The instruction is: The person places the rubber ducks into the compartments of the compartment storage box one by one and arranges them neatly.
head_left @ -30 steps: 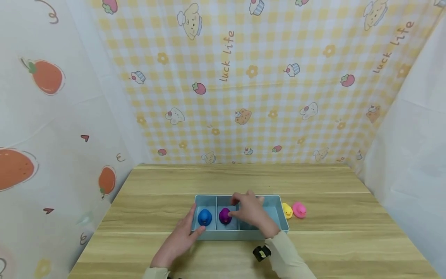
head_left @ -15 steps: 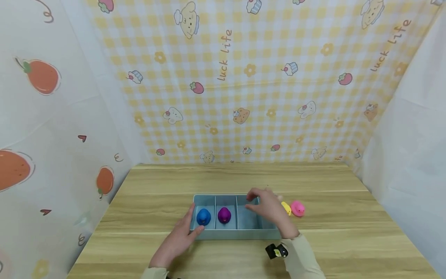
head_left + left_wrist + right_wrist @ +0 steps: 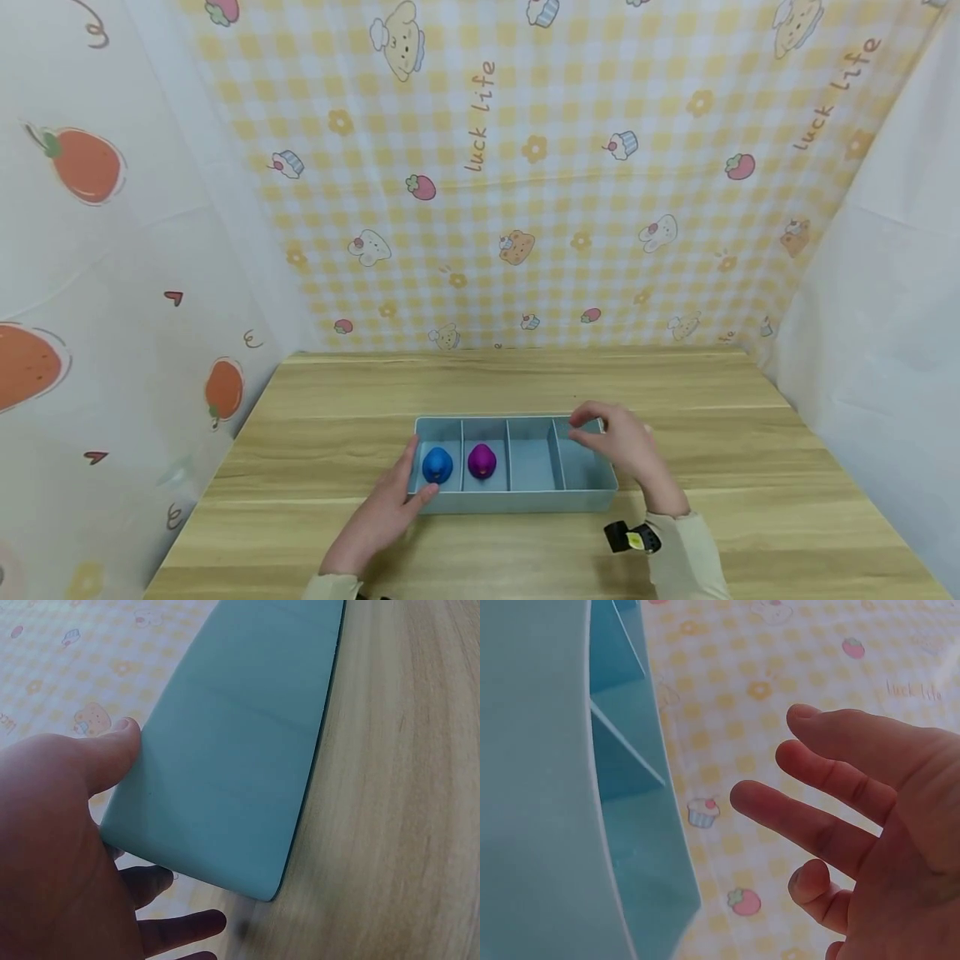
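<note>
A long blue-grey divided tray (image 3: 517,502) lies on the table. In its leftmost compartment sits a blue toy duck (image 3: 437,465), and a purple toy duck (image 3: 482,461) stands in the compartment beside it. My left hand (image 3: 386,508) spans the tray's left front corner, thumb at the front rim and extended fingers along the left end; the left wrist view shows the thumb (image 3: 116,754) touching the edge. Over the tray's right end, my right hand (image 3: 626,442) holds nothing, its thumb and fingers apart and slightly bent. The yellow and pink ducks are hidden behind that hand and arm.
The wooden table (image 3: 337,383) reaches back to a yellow checked cloth (image 3: 525,183) with cartoon prints. White sheets hang at both sides, and a black strap device (image 3: 630,537) is on the right wrist. Two right-hand compartments of the tray show bare floors.
My right hand has moved right, from above the purple duck to the tray's right end, and now covers the yellow and pink ducks. The left hand has stayed at its corner.
</note>
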A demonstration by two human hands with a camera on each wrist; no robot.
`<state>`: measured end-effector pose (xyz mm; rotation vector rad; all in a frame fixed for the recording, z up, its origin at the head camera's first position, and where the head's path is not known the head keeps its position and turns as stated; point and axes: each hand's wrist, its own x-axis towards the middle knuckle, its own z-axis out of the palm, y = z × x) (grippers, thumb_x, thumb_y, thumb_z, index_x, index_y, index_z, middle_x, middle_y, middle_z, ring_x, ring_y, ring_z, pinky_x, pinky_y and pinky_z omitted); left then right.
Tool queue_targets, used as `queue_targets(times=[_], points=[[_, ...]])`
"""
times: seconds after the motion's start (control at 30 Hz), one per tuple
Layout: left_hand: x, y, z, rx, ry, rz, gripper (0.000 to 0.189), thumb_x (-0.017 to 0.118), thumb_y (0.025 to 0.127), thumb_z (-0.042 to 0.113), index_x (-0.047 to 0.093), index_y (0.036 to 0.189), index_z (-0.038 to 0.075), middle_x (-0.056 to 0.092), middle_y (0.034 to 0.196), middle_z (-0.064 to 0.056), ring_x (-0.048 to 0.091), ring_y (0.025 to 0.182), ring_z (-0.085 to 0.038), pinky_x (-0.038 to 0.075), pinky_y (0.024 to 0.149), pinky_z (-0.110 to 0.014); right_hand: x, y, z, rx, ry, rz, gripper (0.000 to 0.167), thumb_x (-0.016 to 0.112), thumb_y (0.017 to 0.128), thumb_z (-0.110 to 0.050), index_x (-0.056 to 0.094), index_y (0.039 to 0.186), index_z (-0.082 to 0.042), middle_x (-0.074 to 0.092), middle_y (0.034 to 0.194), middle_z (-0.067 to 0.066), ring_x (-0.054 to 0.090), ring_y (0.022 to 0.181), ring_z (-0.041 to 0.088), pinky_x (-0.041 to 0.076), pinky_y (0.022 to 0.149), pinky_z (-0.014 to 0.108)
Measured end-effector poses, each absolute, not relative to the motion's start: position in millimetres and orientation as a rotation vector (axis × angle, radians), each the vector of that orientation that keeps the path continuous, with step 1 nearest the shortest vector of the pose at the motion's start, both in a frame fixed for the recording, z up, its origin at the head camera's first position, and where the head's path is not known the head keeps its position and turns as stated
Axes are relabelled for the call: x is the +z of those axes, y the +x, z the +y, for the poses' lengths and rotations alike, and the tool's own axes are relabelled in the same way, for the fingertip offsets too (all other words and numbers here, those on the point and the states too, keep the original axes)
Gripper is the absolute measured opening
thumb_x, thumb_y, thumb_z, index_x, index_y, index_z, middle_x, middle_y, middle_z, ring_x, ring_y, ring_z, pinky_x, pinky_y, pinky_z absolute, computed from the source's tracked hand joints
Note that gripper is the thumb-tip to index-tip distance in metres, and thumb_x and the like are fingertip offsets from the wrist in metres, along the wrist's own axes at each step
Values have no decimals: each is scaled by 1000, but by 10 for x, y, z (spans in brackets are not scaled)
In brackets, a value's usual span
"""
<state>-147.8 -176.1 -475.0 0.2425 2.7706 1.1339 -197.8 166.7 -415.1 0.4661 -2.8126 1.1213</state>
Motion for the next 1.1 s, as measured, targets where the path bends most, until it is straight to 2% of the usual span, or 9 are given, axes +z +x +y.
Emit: queue_targets(times=[0.1, 0.17, 0.33, 0.53, 0.63, 0.73, 0.83, 0.97, 1.1], points=[[-4755, -1481, -1765, 1136, 249, 2773, 78, 55, 96, 39, 12, 154, 10, 28, 153, -24, 29, 137, -49, 27, 108, -63, -4140, -1957, 1786, 1119, 393, -2821, 13, 70, 86, -14, 70, 98, -8, 71, 97, 2, 61, 92, 27, 46, 78, 37], [-4757, -1479, -1766, 1132, 251, 2776, 78, 55, 96, 40, 12, 154, 10, 28, 153, -24, 29, 136, -49, 27, 108, -64, -4136, -1942, 1869, 1160, 319, -2841, 13, 69, 87, -15, 70, 98, -8, 69, 100, 5, 61, 84, 26, 48, 72, 35], [-4762, -1476, -1765, 1129, 245, 2775, 78, 55, 96, 41, 12, 155, 12, 29, 153, -23, 30, 136, -49, 28, 106, -65, -4156, -1922, 2103, 1237, 143, -2868, 17, 68, 89, -19, 69, 100, -7, 67, 105, 9, 50, 79, 21, 42, 64, 29], [-4762, -1478, -1770, 1131, 243, 2768, 79, 55, 96, 41, 12, 155, 12, 28, 153, -23, 29, 136, -49, 28, 107, -65, -4251, -1912, 2382, 1300, 94, -2811, 20, 68, 89, -18, 67, 103, -3, 66, 108, 15, 52, 103, 30, 38, 82, 35], [-4753, -1474, -1773, 1131, 239, 2767, 79, 55, 96, 41, 11, 155, 13, 28, 153, -23, 29, 137, -49, 27, 106, -65, -4305, -1900, 2489, 1338, 55, -2813, 29, 68, 89, -22, 65, 110, -2, 64, 114, 18, 50, 114, 33, 38, 92, 42], [-4745, -1468, -1771, 1135, 230, 2760, 78, 54, 96, 41, 12, 155, 13, 27, 154, -23, 29, 137, -50, 27, 106, -65, -4361, -1889, 2576, 1364, 14, -2828, 39, 67, 90, -26, 62, 119, -1, 62, 120, 20, 47, 119, 34, 36, 96, 43], [-4737, -1457, -1767, 1140, 225, 2753, 78, 54, 96, 41, 12, 155, 12, 27, 154, -23, 28, 137, -50, 27, 106, -66, -4417, -1889, 2641, 1370, -12, -2844, 43, 68, 89, -28, 61, 123, -2, 61, 124, 20, 48, 107, 29, 40, 84, 35], [-4739, -1452, -1762, 1143, 227, 2758, 78, 55, 95, 41, 13, 154, 11, 28, 153, -24, 29, 136, -50, 27, 106, -66, -4487, -1892, 2695, 1364, -38, -2880, 47, 69, 88, -29, 60, 127, -4, 59, 123, 19, 41, 86, 22, 35, 65, 27], [-4744, -1460, -1759, 1143, 230, 2761, 78, 55, 96, 41, 13, 154, 11, 28, 153, -23, 29, 136, -50, 27, 106, -66, -4567, -1898, 2731, 1364, -53, -2912, 50, 70, 88, -27, 57, 130, -4, 57, 122, 19, 40, 83, 20, 35, 63, 26]])
